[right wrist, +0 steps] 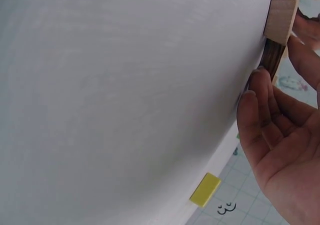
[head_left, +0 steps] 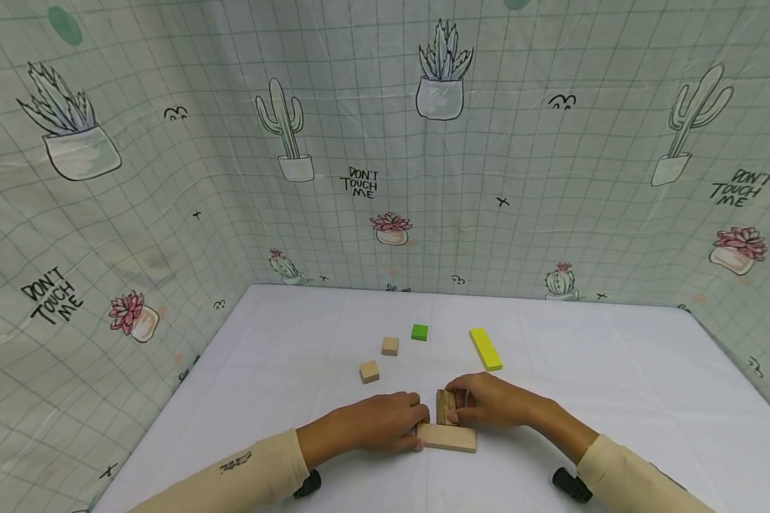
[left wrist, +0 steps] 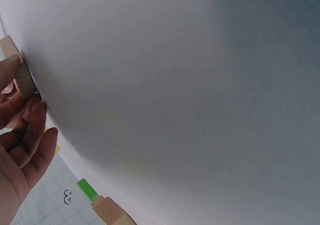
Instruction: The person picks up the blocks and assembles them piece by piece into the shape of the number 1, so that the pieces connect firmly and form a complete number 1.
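Observation:
A pale wooden plank lies on the white table, and my left hand pinches its left end between thumb and fingers. Seen from the left wrist, the plank has the thumb on one face. Just behind it, a darker brown block with streaked grain lies crosswise, its near end right at the plank's far edge. My right hand holds this brown block by its right side, thumb near and fingers far. In the right wrist view the brown block shows just past the pale plank.
Beyond the hands lie two pale wooden cubes, a small green block and a long yellow block. Black objects sit beneath the left forearm and the right forearm. A printed cactus cloth walls the table.

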